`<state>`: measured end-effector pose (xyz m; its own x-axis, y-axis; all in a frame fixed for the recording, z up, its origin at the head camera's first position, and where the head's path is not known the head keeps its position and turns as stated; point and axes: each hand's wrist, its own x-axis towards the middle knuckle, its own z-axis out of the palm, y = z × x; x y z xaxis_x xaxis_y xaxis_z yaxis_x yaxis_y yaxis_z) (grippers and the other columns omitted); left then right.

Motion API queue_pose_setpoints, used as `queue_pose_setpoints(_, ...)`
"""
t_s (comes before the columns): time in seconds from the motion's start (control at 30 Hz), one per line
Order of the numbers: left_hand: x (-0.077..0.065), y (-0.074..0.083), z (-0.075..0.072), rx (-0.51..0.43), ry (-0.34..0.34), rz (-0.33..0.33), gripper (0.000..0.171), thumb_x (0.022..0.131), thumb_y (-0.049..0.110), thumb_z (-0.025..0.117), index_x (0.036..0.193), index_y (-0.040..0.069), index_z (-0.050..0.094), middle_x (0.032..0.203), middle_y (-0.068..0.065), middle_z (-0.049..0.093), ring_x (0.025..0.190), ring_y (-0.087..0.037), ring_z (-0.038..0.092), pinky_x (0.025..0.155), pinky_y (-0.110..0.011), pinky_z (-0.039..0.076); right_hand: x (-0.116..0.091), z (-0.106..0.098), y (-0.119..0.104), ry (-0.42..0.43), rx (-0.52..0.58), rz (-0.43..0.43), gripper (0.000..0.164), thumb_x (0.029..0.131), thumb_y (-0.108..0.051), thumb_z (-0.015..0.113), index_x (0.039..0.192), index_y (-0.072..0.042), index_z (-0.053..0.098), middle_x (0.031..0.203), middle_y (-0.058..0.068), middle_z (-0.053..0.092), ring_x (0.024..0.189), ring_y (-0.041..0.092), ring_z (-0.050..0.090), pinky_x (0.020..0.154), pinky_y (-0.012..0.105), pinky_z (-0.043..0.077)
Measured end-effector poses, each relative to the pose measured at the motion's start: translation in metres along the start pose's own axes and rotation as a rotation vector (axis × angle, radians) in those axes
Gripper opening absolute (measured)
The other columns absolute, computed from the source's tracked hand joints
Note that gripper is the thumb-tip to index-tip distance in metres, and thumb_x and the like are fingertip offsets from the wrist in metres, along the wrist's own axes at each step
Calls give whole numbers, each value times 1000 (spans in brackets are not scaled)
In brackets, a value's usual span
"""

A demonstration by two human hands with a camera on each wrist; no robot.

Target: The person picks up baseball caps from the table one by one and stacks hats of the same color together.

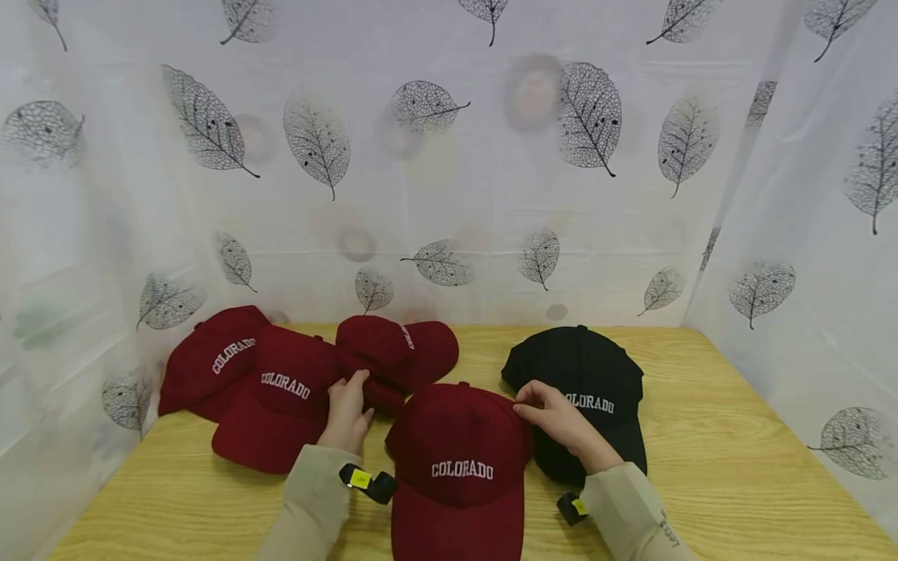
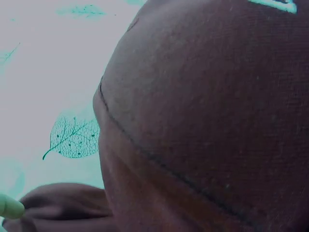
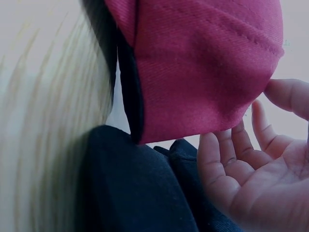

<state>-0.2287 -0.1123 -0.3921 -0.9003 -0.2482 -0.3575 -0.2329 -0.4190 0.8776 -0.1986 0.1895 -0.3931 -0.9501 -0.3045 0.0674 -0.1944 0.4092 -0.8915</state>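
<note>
Swing risk

The front red cap (image 1: 459,432) is between the relaxed, seemingly empty left grip (image 1: 347,411) and the right grip (image 1: 559,421) touching it; whether pinching, I cannot tell. One-sided pulling could swing it against the black cap (image 1: 570,365).

- You work in a curtained booth (image 1: 800,179); what surrounds it cannot be determined.
- Leaf-print sheets (image 1: 491,195) hang ahead and on both your sides.
- Before you: a wood-grain table (image 1: 737,467).
</note>
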Motion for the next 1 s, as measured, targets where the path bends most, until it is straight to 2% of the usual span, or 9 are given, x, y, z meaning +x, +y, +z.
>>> queue_pose_setpoints(0.1, 1, -1, -1, 27, -38, 2, 76, 90, 21, 46, 143, -1, -4, 149, -18, -3, 133, -31, 5, 102, -49, 19, 0, 0, 1, 2, -6, 4, 18, 87, -18, 56, 93, -1, 52, 87, 6, 51, 77, 21, 48, 71, 34, 43)
queue_pose_setpoints(0.2, 2, -1, 0, 24, -90, 22, 69, 91, 20, 46, 143, -2, 7, 148, -18, 8, 132, -31, 13, 103, -48, 19, 1, 0, 2, 1, -11, 3, 18, 87, -18, 56, 93, -1, 52, 87, 7, 51, 77, 21, 48, 71, 35, 42)
queue_pose_setpoints(0.33, 2, -1, 3, -20, -140, 50, 56, 93, 19, 42, 141, 0, 19, 143, -14, 19, 127, -28, 20, 103, -39, 18, 1, 0, 2, 0, -3, 3, 17, 88, -16, 56, 93, -1, 53, 87, 6, 51, 77, 21, 47, 70, 34, 42)
queue_pose_setpoints(0.53, 3, -1, 4, -85, -225, 76, 56, 96, 17, 34, 145, 8, 9, 148, -10, 9, 132, -25, 9, 106, -35, 11, 0, 1, 0, -3, 2, -12, 18, 87, -17, 56, 94, 0, 52, 87, 5, 51, 76, 19, 47, 69, 33, 42)
queue_pose_setpoints(0.63, 2, 0, 5, -139, -251, 88, 55, 96, 17, 33, 145, 9, 8, 148, -8, 9, 133, -23, 8, 106, -33, 10, 1, 1, 1, 0, -3, -5, 18, 87, -18, 56, 93, -1, 52, 86, 6, 51, 76, 19, 48, 69, 33, 42)
queue_pose_setpoints(0.73, 2, 3, 5, -212, -279, 107, 52, 97, 17, 33, 144, 11, 11, 145, -5, 15, 133, -21, 12, 105, -32, 13, 2, 1, 2, -2, -8, -5, 18, 87, -18, 57, 93, -2, 53, 86, 6, 51, 77, 20, 48, 70, 33, 42)
queue_pose_setpoints(0.83, 1, 7, 5, -293, -301, 124, 42, 97, 16, 33, 137, 15, 20, 138, 0, 24, 131, -17, 17, 104, -29, 17, 2, 1, 2, -5, -13, -10, 18, 87, -18, 56, 93, -2, 53, 86, 7, 51, 77, 21, 47, 70, 34, 42)
queue_pose_setpoints(1.0, -2, 14, 4, -389, -365, 169, 32, 98, 18, 32, 129, 20, 24, 135, 3, 27, 129, -15, 21, 103, -30, 20, 2, 1, 3, -7, -18, -10, 18, 87, -18, 56, 93, -2, 53, 86, 7, 51, 77, 22, 47, 70, 34, 42)
